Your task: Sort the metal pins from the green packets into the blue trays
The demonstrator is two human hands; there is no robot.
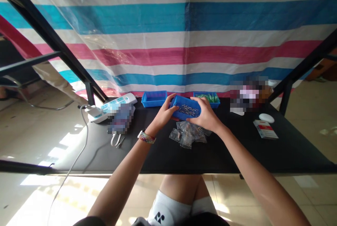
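Both ends of a blue rectangular plastic bin (181,101) holding thin silvery metal pins (190,110) are clamped between my partly curled left hand (167,111) and right hand (206,114), near clear plastic sachets (187,135).

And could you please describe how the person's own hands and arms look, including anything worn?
The left hand and right hand are ungloved. The left wrist has a multicoloured, patterned wristband with a small whitish piece, possibly a watch; the right wrist is bare. No sleeve covers either forearm.
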